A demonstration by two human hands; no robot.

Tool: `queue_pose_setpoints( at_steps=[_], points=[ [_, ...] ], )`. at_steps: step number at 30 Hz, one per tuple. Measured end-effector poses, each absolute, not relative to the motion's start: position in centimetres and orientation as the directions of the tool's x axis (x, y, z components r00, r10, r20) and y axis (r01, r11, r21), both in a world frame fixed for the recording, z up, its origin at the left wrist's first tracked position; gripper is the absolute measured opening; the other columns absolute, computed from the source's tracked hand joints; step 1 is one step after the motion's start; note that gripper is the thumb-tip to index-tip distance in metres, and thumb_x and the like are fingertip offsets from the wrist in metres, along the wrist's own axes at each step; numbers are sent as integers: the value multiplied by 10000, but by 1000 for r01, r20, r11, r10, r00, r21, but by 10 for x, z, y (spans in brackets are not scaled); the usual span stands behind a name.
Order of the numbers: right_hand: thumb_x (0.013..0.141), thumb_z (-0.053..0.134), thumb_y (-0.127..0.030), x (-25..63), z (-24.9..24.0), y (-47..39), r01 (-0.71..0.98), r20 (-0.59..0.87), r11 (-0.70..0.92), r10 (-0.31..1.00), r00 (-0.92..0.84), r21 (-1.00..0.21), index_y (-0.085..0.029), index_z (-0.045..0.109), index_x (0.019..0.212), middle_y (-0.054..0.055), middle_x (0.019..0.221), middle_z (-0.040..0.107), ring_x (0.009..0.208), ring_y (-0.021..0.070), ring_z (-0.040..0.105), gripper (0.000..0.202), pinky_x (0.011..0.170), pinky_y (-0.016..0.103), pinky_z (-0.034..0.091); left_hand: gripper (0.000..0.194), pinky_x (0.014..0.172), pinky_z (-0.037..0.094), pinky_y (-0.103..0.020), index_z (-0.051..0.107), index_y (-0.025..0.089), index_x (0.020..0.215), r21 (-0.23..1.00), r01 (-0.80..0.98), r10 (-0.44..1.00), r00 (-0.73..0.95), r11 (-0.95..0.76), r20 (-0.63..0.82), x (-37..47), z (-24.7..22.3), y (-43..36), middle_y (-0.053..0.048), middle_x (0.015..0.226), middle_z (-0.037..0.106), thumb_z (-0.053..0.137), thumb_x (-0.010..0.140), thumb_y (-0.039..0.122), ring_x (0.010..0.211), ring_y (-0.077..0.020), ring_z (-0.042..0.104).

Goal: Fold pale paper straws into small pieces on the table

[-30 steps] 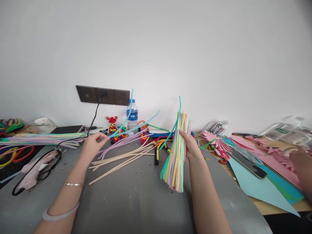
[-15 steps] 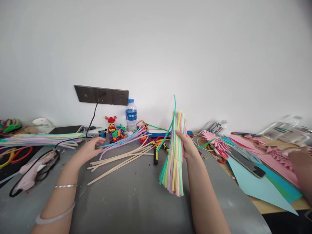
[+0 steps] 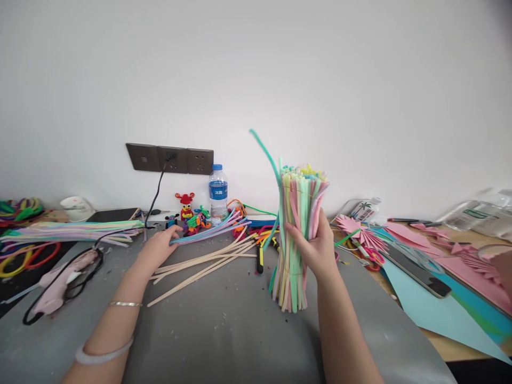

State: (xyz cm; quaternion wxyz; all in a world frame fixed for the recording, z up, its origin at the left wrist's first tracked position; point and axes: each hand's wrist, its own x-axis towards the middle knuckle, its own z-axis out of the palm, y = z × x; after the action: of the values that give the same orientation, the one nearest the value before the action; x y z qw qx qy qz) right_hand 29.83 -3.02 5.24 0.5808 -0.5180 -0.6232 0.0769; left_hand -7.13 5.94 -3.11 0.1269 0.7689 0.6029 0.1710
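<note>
My right hand [image 3: 314, 245] is closed around a thick upright bundle of pastel pipe cleaners [image 3: 294, 229], fastened with a thin band. One green pipe cleaner [image 3: 264, 149] sticks out above it to the left. On the left, my left hand [image 3: 162, 245] has its fingers closed on the near ends of a few blue and purple pipe cleaners [image 3: 208, 230] lying on the grey mat [image 3: 224, 330]. Just below them, several cream pipe cleaners [image 3: 200, 274] lie fanned out. A black and yellow tool handle [image 3: 260, 258] rests between the cream ones and the bundle.
A water bottle [image 3: 218, 194] and a red pipe-cleaner figure [image 3: 185, 205] stand by the wall. At left are more pipe cleaners [image 3: 72, 233] and a pink corded glue gun [image 3: 60, 288]. Pink folded paper [image 3: 360, 234], scissors [image 3: 374, 258] and a phone [image 3: 418, 272] lie right, near another person's hand [image 3: 504, 269].
My left hand has come down onto the blue and purple pipe cleaners and closed on their ends. The bundle in my right hand has risen slightly and turned, its top tipping toward me.
</note>
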Motion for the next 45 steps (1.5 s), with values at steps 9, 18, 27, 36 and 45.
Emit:
queue_pose_setpoints(
  at_steps=[9,18,27,36,45],
  points=[
    [854,594,-368,295,79,-51,746,204,326,945,-255,-580,-284,501,1334,28,1159,667,970,240,634,496,814,294,479,362,781,498,-349,617,218,1022,606,738,955,202,-295,219,-63,-14,52,-76,944,714,595,758,464,881,-262,660],
    [755,696,-443,271,25,-15,554,11,349,853,-522,-756,-213,622,1160,38,1097,661,948,225,596,472,812,281,449,388,794,504,-318,650,189,970,807,460,927,117,-369,357,-36,8,31,-70,907,710,454,882,512,855,-227,656],
    [781,675,-431,277,20,-17,586,-4,315,878,-478,-746,-217,595,1202,41,1107,650,956,222,590,479,806,288,444,300,571,445,-252,646,203,853,759,562,874,485,-329,20,-34,25,15,-5,707,639,612,780,491,638,-173,577],
    [789,669,-424,280,22,-19,582,8,323,878,-478,-746,-218,591,1203,39,1136,645,984,228,593,469,833,292,440,278,529,390,-226,678,209,795,776,571,767,613,-266,-188,-39,29,11,-3,673,662,584,802,471,602,-162,559],
    [762,687,-354,273,26,-24,595,-27,336,856,-517,-730,-235,566,1275,48,1206,642,1025,246,610,541,888,321,461,328,585,379,-251,663,207,716,677,575,795,606,-459,24,-21,19,11,-14,701,618,515,849,468,645,-170,522]
  ],
)
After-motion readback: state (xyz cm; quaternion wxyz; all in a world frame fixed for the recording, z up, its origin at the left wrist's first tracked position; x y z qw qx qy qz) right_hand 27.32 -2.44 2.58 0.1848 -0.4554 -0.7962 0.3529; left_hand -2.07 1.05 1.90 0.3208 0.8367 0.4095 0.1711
